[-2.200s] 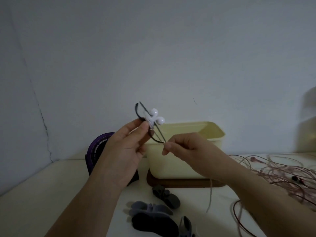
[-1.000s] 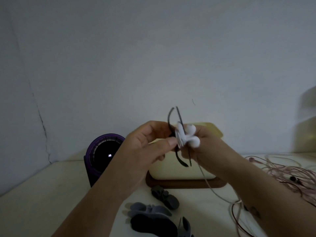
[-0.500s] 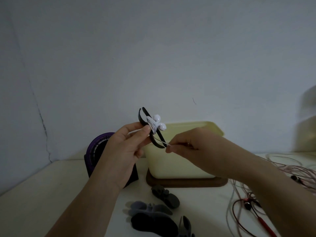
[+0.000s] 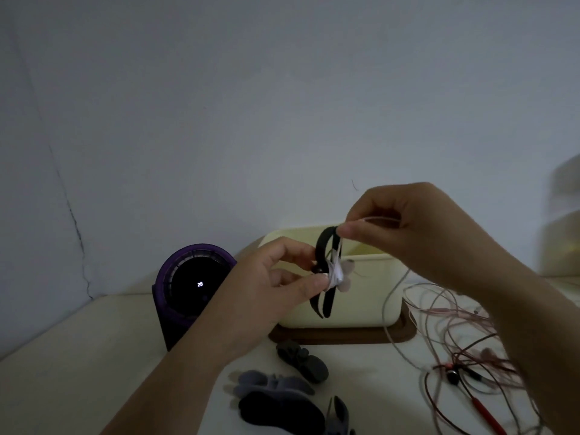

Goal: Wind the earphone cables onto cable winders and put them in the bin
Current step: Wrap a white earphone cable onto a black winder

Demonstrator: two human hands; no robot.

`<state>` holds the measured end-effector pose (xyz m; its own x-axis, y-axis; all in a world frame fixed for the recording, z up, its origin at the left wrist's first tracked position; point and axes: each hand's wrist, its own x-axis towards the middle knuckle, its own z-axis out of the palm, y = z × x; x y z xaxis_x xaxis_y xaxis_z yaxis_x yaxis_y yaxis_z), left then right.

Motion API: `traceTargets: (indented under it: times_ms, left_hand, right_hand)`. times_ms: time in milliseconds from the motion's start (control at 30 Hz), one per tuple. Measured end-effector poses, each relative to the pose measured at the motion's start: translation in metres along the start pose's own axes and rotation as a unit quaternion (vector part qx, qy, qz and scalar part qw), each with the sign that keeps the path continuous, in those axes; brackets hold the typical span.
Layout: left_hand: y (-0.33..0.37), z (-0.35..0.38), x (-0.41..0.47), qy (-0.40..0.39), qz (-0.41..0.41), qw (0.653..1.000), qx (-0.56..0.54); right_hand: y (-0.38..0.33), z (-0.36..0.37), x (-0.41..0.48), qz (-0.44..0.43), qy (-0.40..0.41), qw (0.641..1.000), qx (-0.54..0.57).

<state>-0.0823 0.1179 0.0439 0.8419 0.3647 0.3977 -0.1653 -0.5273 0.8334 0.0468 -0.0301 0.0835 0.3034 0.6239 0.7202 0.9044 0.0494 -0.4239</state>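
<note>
Winder [image 4: 322, 246], black and long, stands nearly straight up. The left hand [image 4: 270, 293] pinches its middle; the right hand [image 4: 408, 227] pinches the white cable [image 4: 386, 299] by its top end.

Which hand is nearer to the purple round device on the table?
Left. The left hand is just right of the purple device; the right hand is farther right and higher.

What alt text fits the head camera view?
The left hand holds a black cable winder wrapped with white earphone cable while the right hand pinches the cable above it, in front of a cream bin. Spare winders, tangled pink and red cables and a purple device sit on the table.
</note>
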Motion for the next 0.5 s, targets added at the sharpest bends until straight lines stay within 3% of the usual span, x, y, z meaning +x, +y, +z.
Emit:
traceTargets:
  times_ms: [167,333,433,500]
  left_hand:
    - [0.007,-0.001,-0.004,-0.033,0.02,0.999,-0.019]
    - [0.012,0.0,-0.005,-0.066,0.055,0.993,-0.08]
    - [0.014,0.0,-0.003,-0.023,0.072,0.987,-0.14]
    - [0.011,-0.001,0.001,0.025,0.051,0.975,-0.213]
  right_hand:
    - [0.006,0.004,0.002,0.031,0.017,0.989,0.146]
    - [0.024,0.026,0.002,0.098,-0.051,0.953,0.283]
    - [0.024,0.046,-0.001,0.11,-0.087,0.923,0.358]
    - [0.02,0.053,-0.003,0.1,-0.077,0.931,0.342]
